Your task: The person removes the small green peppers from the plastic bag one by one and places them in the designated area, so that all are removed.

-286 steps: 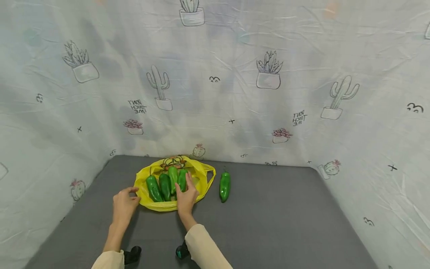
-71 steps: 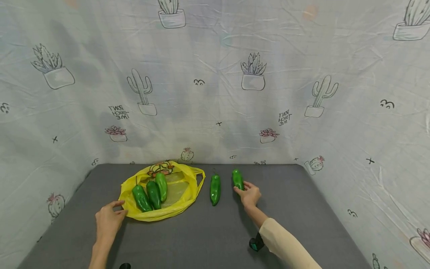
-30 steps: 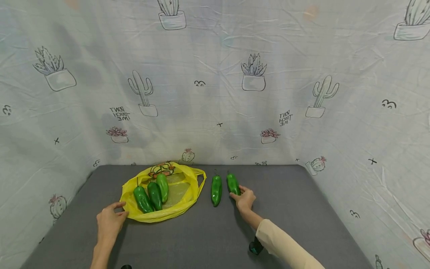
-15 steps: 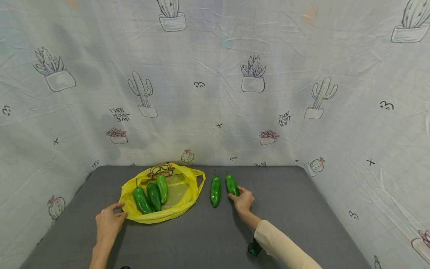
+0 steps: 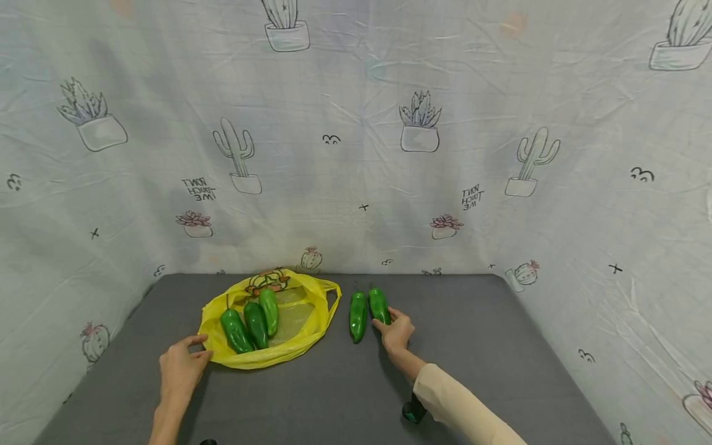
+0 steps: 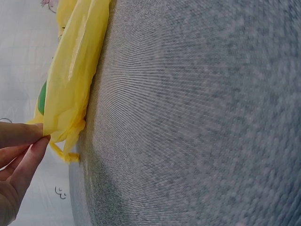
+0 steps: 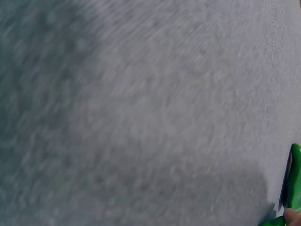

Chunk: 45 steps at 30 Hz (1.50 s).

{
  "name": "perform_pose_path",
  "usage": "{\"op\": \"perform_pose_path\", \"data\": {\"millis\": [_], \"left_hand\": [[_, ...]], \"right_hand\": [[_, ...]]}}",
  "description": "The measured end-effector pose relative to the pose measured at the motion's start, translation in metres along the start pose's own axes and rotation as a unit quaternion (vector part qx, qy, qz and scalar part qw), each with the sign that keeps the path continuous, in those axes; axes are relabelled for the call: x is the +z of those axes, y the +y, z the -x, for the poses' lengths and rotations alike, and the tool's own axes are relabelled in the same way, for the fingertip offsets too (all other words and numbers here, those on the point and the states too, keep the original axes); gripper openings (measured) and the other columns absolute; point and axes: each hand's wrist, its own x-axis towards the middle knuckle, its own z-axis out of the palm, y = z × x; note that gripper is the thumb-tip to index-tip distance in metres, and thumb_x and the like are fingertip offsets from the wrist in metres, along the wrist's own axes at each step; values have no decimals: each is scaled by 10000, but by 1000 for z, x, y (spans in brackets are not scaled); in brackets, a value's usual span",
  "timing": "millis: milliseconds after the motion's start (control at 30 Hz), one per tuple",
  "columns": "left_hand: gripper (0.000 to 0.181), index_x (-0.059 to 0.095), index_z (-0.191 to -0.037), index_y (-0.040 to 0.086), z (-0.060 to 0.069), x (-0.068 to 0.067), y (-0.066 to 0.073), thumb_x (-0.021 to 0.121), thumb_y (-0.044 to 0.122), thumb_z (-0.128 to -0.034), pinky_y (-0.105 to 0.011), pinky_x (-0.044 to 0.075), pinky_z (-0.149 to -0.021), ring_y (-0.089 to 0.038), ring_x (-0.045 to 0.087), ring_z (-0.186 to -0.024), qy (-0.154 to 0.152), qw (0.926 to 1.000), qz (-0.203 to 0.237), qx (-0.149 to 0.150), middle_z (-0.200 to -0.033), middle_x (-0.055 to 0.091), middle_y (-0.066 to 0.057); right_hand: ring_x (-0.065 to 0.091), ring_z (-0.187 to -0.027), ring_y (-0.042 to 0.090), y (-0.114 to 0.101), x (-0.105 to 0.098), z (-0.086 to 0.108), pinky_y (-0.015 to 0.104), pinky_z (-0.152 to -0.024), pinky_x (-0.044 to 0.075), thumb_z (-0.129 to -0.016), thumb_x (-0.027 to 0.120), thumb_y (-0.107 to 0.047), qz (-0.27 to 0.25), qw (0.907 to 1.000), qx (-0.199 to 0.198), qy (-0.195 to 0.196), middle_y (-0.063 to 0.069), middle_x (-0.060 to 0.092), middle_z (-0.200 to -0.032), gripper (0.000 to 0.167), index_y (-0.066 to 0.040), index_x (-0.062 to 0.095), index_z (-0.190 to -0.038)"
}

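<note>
In the head view my right hand (image 5: pixel 397 333) holds a green pepper (image 5: pixel 379 305) by its near end, between thumb and fingers. Just left of it another green pepper (image 5: pixel 358 316) lies on the grey table, nearly parallel. My left hand (image 5: pixel 182 364) pinches the left edge of an open yellow plastic bag (image 5: pixel 286 351). Inside the bag lie three green peppers (image 5: pixel 236 332). The left wrist view shows my left hand (image 6: pixel 19 162) with thumb and fingertip on the bag's rim (image 6: pixel 70 80). At the lower right of the right wrist view, a fingertip touches a green pepper (image 7: pixel 294 181).
The grey table (image 5: pixel 311 402) reaches back to a pale cloth wall (image 5: pixel 356 167) printed with potted cacti. The same cloth hangs on the left and right sides. A small black device (image 5: pixel 413 409) sits at my right wrist.
Two peppers from the bag's right part are out of it, one now beside the lone pepper. The held pepper has shifted left toward its neighbour with my right hand. My left hand stays at the bag's edge.
</note>
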Motion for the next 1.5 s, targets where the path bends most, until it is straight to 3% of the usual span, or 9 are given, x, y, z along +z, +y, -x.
{"op": "perform_pose_path", "data": {"millis": [400, 600, 800, 1033, 1233, 1367, 1500], "left_hand": [[368, 619, -1118, -152, 0, 1, -3, 704, -44, -777, -329, 514, -477, -373, 695, -709, 17, 10000, 42, 79, -857, 674, -311], [353, 628, -1112, -144, 0, 1, -2, 703, -44, -782, -395, 536, -530, -386, 693, -738, 86, 9999, 3, 133, -891, 671, -316], [352, 625, -1117, -145, -1, 3, -3, 698, -42, -788, -350, 525, -495, -389, 692, -738, 107, 9999, -6, 87, -887, 670, -317], [355, 622, -1111, -153, 0, 2, -4, 698, -46, -782, -306, 500, -460, -388, 692, -719, 124, 9998, -7, 171, -866, 672, -316], [351, 627, -1112, -144, 2, 2, -2, 704, -43, -785, -361, 527, -498, -395, 691, -740, 130, 9999, -15, 100, -895, 667, -323], [352, 625, -1118, -145, 3, 2, -1, 704, -42, -791, -308, 503, -463, -394, 691, -739, 102, 9998, 54, 152, -891, 666, -326], [352, 623, -1122, -144, 3, 3, -1, 701, -44, -795, -324, 510, -478, -404, 687, -759, 110, 9998, 59, 140, -897, 664, -329]], "right_hand": [[607, -1090, 394, 0, 9, 8, 458, -884, 501, -709, 788, 84, -288, 9995, 57, 150, 294, 623, -1150, 503, 142, 608, -1175], [571, -1147, 393, 0, 9, 7, 450, -932, 473, -696, 798, 85, -473, 9987, 79, 148, 292, 600, -1197, 560, 142, 584, -1210], [550, -1168, 399, 1, 5, 8, 436, -943, 465, -699, 812, 48, -598, 9979, -128, 214, 287, 577, -1236, 595, 136, 568, -1234], [510, -1222, 373, -9, -3, 17, 461, -966, 442, -770, 798, -77, -962, 9928, -448, 561, 194, 551, -1322, 585, 44, 569, -1295], [420, -1317, 325, -25, -1, 35, 451, -1025, 378, -823, 760, -135, -1716, 9832, -539, 305, 185, 470, -1411, 626, 39, 495, -1362], [409, -1324, 348, -46, -2, 55, 448, -1029, 368, -846, 726, -77, -2106, 9759, -573, 11, 234, 434, -1423, 621, 90, 445, -1374], [414, -1322, 346, -56, 13, 68, 442, -1034, 361, -853, 713, -55, -2488, 9671, -494, -193, 239, 438, -1419, 612, 94, 435, -1378]]}}
